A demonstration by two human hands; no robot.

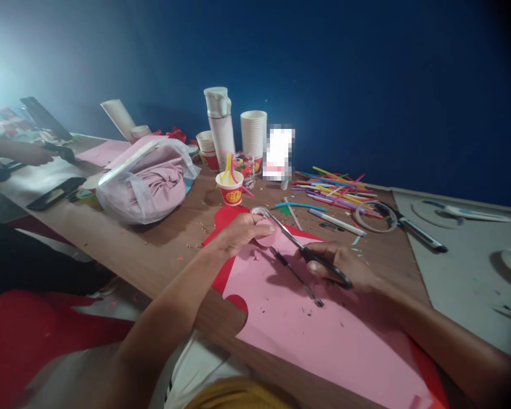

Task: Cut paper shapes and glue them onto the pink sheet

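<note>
My left hand (242, 233) pinches a small rounded piece of pink paper (265, 234) above the table. In my right hand (334, 258) is a pair of scissors (327, 266) with black handles, its metal blades reaching toward the edge of the pink piece. Below both hands lies a large pink sheet (298, 335) with a curved notch cut from its left edge. Red paper (225, 221) shows from under it. A black pen (296, 275) rests on the pink sheet between my hands, among small dark scraps.
Behind my hands stand a paper cup (230, 190) with straws, a white thermos (221, 133) and stacked cups (254, 136). Loose colored straws (327, 190), a marker (337, 222), a tape roll (375, 217) and a utility knife (421, 234) lie right. A plastic bag (149, 182) and another person's hand (38, 153) are left.
</note>
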